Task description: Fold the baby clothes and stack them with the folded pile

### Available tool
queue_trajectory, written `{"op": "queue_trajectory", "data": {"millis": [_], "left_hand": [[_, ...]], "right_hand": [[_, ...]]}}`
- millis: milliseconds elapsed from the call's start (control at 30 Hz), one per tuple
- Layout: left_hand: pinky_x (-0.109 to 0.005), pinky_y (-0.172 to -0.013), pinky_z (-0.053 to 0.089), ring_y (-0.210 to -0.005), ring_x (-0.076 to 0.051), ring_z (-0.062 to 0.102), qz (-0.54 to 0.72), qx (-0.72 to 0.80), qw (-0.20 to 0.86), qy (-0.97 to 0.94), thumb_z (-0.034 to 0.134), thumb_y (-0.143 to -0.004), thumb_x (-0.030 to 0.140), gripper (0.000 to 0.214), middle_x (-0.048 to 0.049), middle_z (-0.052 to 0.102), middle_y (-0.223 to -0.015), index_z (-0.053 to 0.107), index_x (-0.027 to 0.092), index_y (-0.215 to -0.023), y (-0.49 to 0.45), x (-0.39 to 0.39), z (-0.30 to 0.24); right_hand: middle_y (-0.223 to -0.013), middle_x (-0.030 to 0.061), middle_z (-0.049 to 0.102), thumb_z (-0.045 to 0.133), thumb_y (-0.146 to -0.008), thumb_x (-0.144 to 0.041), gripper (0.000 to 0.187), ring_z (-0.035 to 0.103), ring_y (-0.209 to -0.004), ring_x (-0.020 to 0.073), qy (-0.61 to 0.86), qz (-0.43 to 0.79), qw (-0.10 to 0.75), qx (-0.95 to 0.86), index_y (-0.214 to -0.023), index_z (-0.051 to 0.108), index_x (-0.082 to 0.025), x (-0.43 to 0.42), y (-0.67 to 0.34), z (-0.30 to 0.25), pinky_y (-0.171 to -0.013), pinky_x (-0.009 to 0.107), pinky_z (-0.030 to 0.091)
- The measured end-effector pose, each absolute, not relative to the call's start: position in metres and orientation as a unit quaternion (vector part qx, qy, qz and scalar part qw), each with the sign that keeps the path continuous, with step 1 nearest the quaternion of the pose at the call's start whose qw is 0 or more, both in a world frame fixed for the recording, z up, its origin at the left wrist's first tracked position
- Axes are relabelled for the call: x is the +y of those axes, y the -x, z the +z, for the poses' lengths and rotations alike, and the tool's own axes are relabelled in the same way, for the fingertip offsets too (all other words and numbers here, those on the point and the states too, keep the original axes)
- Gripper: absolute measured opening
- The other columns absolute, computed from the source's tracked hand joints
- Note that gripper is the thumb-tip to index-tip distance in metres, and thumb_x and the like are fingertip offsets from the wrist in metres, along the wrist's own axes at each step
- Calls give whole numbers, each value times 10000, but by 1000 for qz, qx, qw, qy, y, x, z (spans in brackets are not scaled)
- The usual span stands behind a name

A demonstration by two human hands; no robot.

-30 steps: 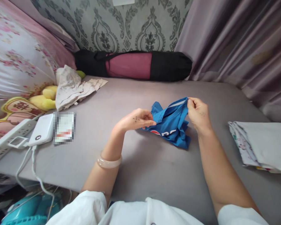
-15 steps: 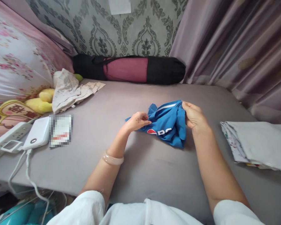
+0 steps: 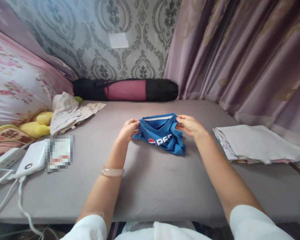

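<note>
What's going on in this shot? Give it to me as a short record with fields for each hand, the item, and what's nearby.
Left hand: gripping one side of the blue Pepsi shirt
Right hand: gripping the shirt's other side
Left wrist: pale bangle
Surface: grey mattress
Right of hands: folded cloth stack
Left of hands: crumpled cream cloth, white power bank
Behind: black-and-pink rolled bag
</note>
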State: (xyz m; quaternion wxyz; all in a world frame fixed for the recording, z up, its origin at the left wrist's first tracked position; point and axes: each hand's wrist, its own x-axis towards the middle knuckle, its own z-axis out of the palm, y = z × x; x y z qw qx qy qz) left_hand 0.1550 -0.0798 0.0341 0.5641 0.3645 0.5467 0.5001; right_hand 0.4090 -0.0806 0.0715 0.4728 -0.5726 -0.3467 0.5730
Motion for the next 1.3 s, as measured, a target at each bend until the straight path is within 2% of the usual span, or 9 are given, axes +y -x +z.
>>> {"op": "queue_trajectory", "data": {"millis": [133, 400, 533, 733, 900, 1033, 1100, 1200, 1300], "left_hand": [[-193, -461, 343, -496, -94, 464, 563, 539, 487, -395, 652, -683, 279, 139, 45, 487, -570, 549, 194, -721, -161, -85, 53], [-205, -495, 365, -549, -106, 486, 584, 456, 370, -560, 627, -755, 387, 203, 31, 545, -632, 599, 196, -816, -145, -107, 100], [-219, -532, 402, -614, -123, 529, 516, 433, 318, -667, 687, -737, 469, 302, -1, 598, -675, 648, 173, -782, -121, -119, 132], [-261, -592, 486, -679, -166, 602, 408, 436, 278, -753, 711, -707, 523, 348, -31, 661, -736, 706, 188, -802, -96, -128, 187], [-290, -603, 524, -689, -188, 628, 408, 474, 201, -753, 710, -711, 493, 311, -27, 667, -721, 721, 207, -833, -90, -131, 237], [-333, -698, 533, -726, -186, 616, 510, 462, 10, -725, 684, -760, 446, 282, -28, 676, -757, 718, 188, -867, -95, -133, 266], [-358, -761, 516, -741, -183, 600, 507, 452, -48, -733, 677, -765, 421, 270, -35, 678, -762, 721, 166, -842, -98, -129, 272], [-370, -810, 490, -795, -198, 602, 475, 450, -64, -753, 651, -773, 409, 270, -46, 691, -798, 728, 160, -842, -99, -118, 272], [-361, -824, 469, -903, -217, 612, 508, 433, -82, -740, 602, -805, 415, 275, -42, 704, -907, 720, 189, -908, -101, -108, 271]], "right_hand": [[-522, -30, 582, 477, -861, -30, 229, 566, -477, 109, 568, 539, 514, -351, -707, 539, -187, -88, -394, 82, -574, 236, 518], [-476, -59, 529, 628, -727, -142, 64, 519, -469, 105, 551, 445, 567, -421, -684, 601, -180, -98, -394, 108, -491, 205, 434], [-588, -26, 642, 722, -755, -261, 99, 584, -539, 114, 531, 431, 520, -513, -751, 656, -187, -112, -413, 139, -556, 229, 489], [-681, 5, 705, 813, -667, -438, 286, 655, -665, 179, 494, 325, 382, -711, -814, 740, -203, -127, -441, 189, -609, 274, 517], [-761, 12, 727, 740, -758, -475, 263, 664, -723, 205, 462, 164, 375, -787, -857, 762, -232, -126, -453, 233, -645, 304, 513], [-900, 33, 739, 633, -869, -413, 210, 668, -818, 230, 425, -22, 473, -771, -936, 747, -250, -126, -449, 260, -749, 357, 509], [-906, 38, 737, 607, -887, -363, 181, 665, -840, 238, 421, -91, 459, -777, -926, 740, -246, -123, -446, 265, -793, 377, 495], [-908, 37, 734, 589, -893, -323, 159, 658, -870, 240, 421, -140, 411, -796, -894, 731, -251, -117, -443, 266, -816, 378, 478], [-984, 61, 713, 529, -933, -350, 218, 635, -919, 242, 420, -201, 467, -751, -960, 716, -241, -109, -443, 265, -822, 378, 458]]}}
